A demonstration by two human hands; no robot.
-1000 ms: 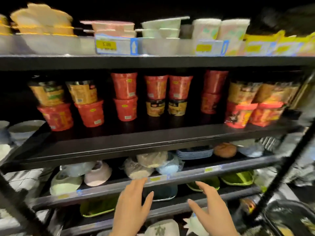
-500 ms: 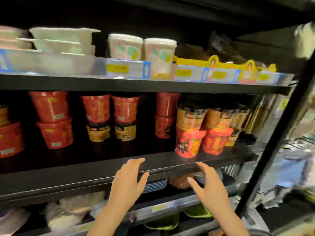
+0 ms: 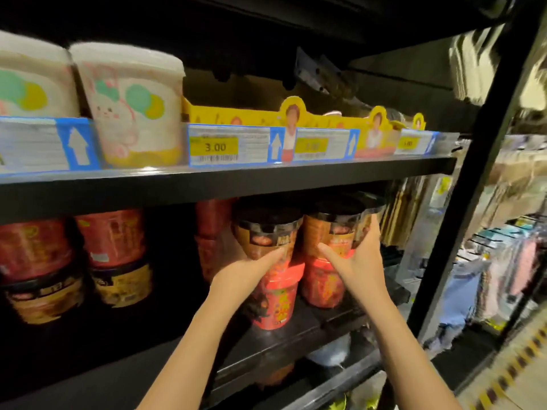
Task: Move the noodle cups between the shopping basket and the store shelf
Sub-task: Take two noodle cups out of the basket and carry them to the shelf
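Two brown noodle cups with black lids stand on top of red cups at the right end of the middle shelf (image 3: 118, 365). My left hand (image 3: 245, 267) wraps the lower part of the left brown cup (image 3: 266, 229), thumb across its front. My right hand (image 3: 358, 258) holds the right brown cup (image 3: 328, 232), thumb on its front and fingers up its right side. Under them sit a red cup (image 3: 278, 303) and another red cup (image 3: 319, 285). The shopping basket is out of view.
More red and dark noodle cups (image 3: 112, 238) are stacked to the left on the same shelf. The upper shelf (image 3: 207, 184) carries white tubs (image 3: 130, 105), a yellow display tray (image 3: 236, 116) and price tags (image 3: 216, 147). A black upright post (image 3: 479, 173) bounds the rack at the right.
Both hands rose from below the middle shelf's edge and closed round the two brown cups. The view swung right and moved closer to the shelf.
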